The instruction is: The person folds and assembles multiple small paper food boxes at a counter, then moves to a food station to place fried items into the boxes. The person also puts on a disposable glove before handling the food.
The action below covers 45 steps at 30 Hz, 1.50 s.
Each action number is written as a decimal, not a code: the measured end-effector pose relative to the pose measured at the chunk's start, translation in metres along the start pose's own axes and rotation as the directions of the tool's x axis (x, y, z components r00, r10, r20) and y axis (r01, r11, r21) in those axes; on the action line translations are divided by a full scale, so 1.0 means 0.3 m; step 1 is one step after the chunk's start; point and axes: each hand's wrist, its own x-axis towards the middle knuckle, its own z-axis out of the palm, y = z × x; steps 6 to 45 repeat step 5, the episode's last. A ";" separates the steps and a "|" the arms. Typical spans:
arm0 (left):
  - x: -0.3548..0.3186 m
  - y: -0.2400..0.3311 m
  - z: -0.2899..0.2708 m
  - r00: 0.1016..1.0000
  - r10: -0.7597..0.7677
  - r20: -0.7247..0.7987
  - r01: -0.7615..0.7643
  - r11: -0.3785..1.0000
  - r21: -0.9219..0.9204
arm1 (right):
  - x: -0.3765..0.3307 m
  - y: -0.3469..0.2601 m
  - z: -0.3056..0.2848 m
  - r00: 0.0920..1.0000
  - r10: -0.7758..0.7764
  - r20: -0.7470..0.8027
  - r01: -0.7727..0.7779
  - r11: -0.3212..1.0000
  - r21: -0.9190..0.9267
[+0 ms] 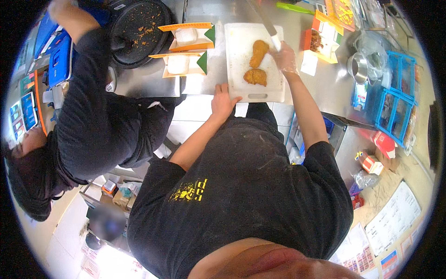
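A white cutting board (233, 69) lies on the steel counter in front of me. On it are two brown fried chicken pieces, a longer one (259, 54) above a rounder one (255, 77). At the board's right edge my right hand (285, 59), in a clear plastic glove, is closed round the white handle of a knife (266, 22). The blade points up and away to the left, beyond the far edge of the board. My bare left hand (223, 101) rests on the counter's front edge, fingers laid out, its thumb by the board's near left corner.
Left of the board stand two open orange boxes, each with white rice (186, 36). Beyond them sits a black pan (139, 35) with crumbs. A co-worker in black (107, 121) stands close on my left. To the right are a filled box (320, 39), a metal bowl (357, 68) and blue racks (395, 100).
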 end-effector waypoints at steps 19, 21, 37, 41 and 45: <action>0.018 0.020 0.020 0.999 -0.038 0.001 0.038 0.999 0.040 | 0.002 -0.085 -0.050 0.984 0.045 0.170 -0.075 0.982 0.175; 0.018 0.020 0.020 0.999 -0.038 0.001 0.038 0.999 0.040 | 0.002 -0.085 -0.050 0.984 0.045 0.170 -0.075 0.982 0.175; 0.018 0.020 0.020 0.999 -0.038 0.001 0.038 0.999 0.040 | 0.002 -0.085 -0.050 0.984 0.045 0.170 -0.075 0.982 0.175; 0.018 0.020 0.020 0.999 -0.038 0.001 0.038 0.999 0.040 | 0.002 -0.085 -0.050 0.984 0.045 0.170 -0.075 0.982 0.175; 0.018 0.020 0.020 0.999 -0.038 0.001 0.038 0.999 0.040 | 0.002 -0.085 -0.050 0.984 0.045 0.170 -0.075 0.982 0.175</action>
